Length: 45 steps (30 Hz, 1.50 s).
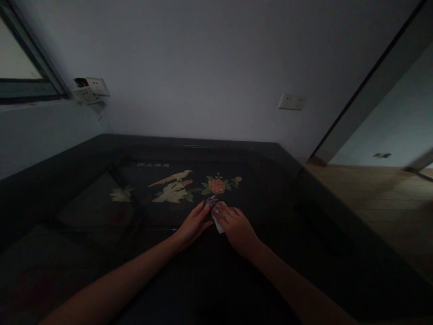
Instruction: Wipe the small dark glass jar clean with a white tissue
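Both forearms reach forward, converging; left grip (192, 225) fingers extended; right grip (237, 229) fingers bent, knuckles up.

Weak daylight is admitted by the window (15, 63) at upper left. The black tabletop (84, 271) is lost in shadow, the left hand (192, 224) and right hand (237, 229) are faintly lit, and edges are bowed.

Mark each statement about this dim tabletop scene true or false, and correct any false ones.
1. The left hand and right hand meet at a small dark object on the table. True.
2. A white piece shows under the right hand's fingers. True.
3. The tabletop is plain white. False: it is dark, with a bird and a flower pictured on it.
4. The left hand rests on a wall socket. False: it is at the small dark object.
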Tool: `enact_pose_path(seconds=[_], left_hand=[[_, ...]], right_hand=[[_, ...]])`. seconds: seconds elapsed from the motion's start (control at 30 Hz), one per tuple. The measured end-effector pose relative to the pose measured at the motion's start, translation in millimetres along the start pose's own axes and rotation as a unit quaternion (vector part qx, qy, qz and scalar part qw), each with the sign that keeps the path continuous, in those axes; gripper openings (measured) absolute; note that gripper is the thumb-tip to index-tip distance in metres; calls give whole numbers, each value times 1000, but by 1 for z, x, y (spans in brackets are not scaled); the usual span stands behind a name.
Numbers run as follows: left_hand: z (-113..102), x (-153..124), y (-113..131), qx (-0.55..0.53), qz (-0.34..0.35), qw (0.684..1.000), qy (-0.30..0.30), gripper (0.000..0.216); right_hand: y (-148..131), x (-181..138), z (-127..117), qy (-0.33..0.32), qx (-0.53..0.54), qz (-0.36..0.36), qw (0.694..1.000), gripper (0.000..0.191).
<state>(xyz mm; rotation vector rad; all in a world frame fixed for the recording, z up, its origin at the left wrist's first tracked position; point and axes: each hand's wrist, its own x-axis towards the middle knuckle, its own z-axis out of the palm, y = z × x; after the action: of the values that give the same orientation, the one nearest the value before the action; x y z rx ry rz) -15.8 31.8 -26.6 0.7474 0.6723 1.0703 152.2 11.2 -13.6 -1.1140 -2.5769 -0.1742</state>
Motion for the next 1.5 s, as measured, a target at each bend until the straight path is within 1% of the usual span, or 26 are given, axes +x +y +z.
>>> enact_pose_path(seconds=[0.07,0.13,0.23,0.3,0.33,0.37,0.43,0.53,0.57,0.67,0.77,0.83,0.9,1.0,1.07,1.13,1.2,1.23,1.3,1.43,1.5], left_hand=[[-1,0,-1,11,1,1000,-8,34],[-1,-1,-1,18,0,1000,-13,35],[-1,-1,0,20,-5,1000,-5,37],[-2,-1,1,18,-6,1000,7,39],[-2,0,1,17,-6,1000,14,40],[-2,0,1,15,-7,1000,18,40],[-2,0,1,10,-10,1000,19,40],[0,-1,1,6,-11,1000,0,39],[1,-1,2,5,-9,1000,-3,38],[2,-2,2,3,-7,1000,12,37],[2,-3,2,9,-8,1000,23,37],[1,-2,1,11,-6,1000,12,36],[-1,-1,0,13,-9,1000,-3,35],[-3,-1,0,27,-10,999,-24,36],[-4,0,0,32,-9,999,-26,36],[-5,0,0,33,-10,999,-19,37],[-5,1,0,33,-10,999,-9,37],[-5,1,0,33,-8,999,-5,36],[-5,1,0,27,-6,1000,0,35],[-4,0,1,24,-10,1000,-7,35],[-3,-1,1,22,-12,1000,-11,34]], right_hand=[[-3,0,0,-1,57,22,998,42],[-6,-1,-1,7,152,46,987,43],[-9,-1,2,34,302,93,948,41],[-9,-2,5,42,356,117,926,42],[-9,-2,6,42,364,118,923,44],[-8,-2,6,39,360,111,925,45],[-6,-2,2,19,315,82,945,46],[-1,0,-9,-33,174,31,984,44],[0,1,-12,-39,119,19,992,44],[2,3,-17,-29,2,-6,1000,42],[-1,3,-14,-21,-31,-2,999,41],[-4,2,-12,-25,-23,4,999,42],[-6,-1,-11,-31,9,14,999,44],[-8,-3,-10,-24,120,50,991,46],[-8,-3,-9,1,226,83,971,45],[-8,-2,-8,25,328,113,937,43],[-7,-1,-6,33,395,128,909,43],[-6,0,-4,32,411,129,902,44],[-6,0,-2,26,416,126,900,46],[-3,-2,0,26,377,108,919,44],[-1,-3,-2,18,336,86,938,45]])
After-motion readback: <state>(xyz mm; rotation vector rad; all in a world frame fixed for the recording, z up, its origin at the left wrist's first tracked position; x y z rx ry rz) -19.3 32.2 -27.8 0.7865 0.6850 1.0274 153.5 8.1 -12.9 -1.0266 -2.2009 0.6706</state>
